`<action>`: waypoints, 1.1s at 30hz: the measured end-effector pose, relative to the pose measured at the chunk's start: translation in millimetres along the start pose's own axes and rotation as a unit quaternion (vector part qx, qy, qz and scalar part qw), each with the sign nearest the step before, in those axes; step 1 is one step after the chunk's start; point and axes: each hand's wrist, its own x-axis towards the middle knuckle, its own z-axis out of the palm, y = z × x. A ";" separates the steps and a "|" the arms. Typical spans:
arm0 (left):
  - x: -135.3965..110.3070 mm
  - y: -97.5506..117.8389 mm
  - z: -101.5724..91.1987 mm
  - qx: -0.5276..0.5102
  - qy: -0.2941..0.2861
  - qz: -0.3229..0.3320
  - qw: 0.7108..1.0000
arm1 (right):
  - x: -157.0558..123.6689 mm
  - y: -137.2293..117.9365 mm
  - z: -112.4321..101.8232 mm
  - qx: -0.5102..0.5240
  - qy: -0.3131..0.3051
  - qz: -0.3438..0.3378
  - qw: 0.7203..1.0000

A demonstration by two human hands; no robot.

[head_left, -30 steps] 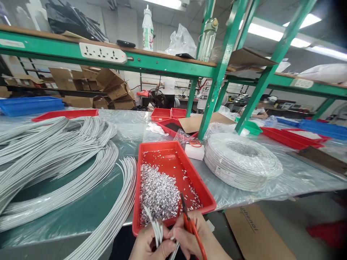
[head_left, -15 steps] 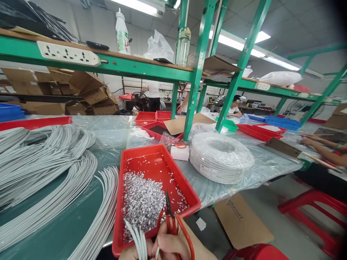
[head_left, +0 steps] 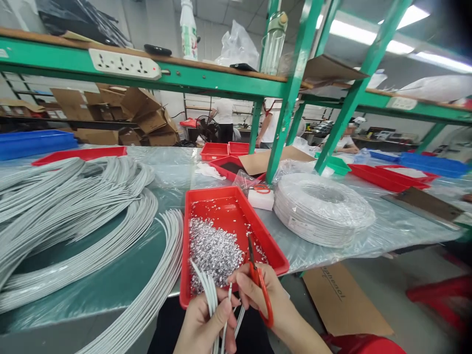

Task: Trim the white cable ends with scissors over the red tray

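Wires [head_left: 211,295] in left hand [head_left: 201,327], scissors [head_left: 258,285] in right hand [head_left: 258,300].

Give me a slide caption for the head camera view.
Left hand grips white cables; right hand holds red-handled scissors near red tray.

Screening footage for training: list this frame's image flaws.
Head view: ceiling strip lights blow out; green steel shelf posts splay from wide-angle distortion; right edge vignettes dark; clear plastic table sheet glares softly; thin white wires and red-handled scissors look sharp.

Wire coil [head_left: 323,210], power strip [head_left: 124,64], cardboard boxes [head_left: 142,113]
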 end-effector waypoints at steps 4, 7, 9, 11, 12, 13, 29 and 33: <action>-0.3 0.2 0.0 -0.005 0.005 0.028 1.000 | -2.8 -1.4 -2.0 0.003 -0.008 0.022 1.000; -1.5 -0.4 0.4 0.035 0.007 0.043 0.998 | -3.5 -3.6 -1.7 -0.011 -0.004 0.026 1.000; -2.0 -0.8 0.7 0.052 0.012 0.047 0.997 | -3.3 -6.6 -0.9 -0.046 -0.001 0.028 0.999; -2.2 -1.0 0.9 0.060 0.014 0.051 0.997 | -3.3 -9.8 0.3 -0.082 0.010 0.029 0.996; -2.2 -1.0 0.8 0.062 0.015 0.053 0.997 | -3.5 -11.1 1.0 -0.097 0.016 0.029 0.995; -2.2 -1.0 0.7 0.064 0.016 0.057 0.996 | -3.9 -12.0 1.6 -0.108 0.020 0.028 0.994; -2.9 -0.5 -2.6 0.022 -0.031 0.063 0.997 | -9.5 -13.1 -1.5 -0.147 -0.025 -0.014 0.989; -4.9 -2.0 -4.1 0.024 -0.062 0.025 0.997 | -8.5 -10.1 -3.2 -0.200 -0.033 -0.046 0.978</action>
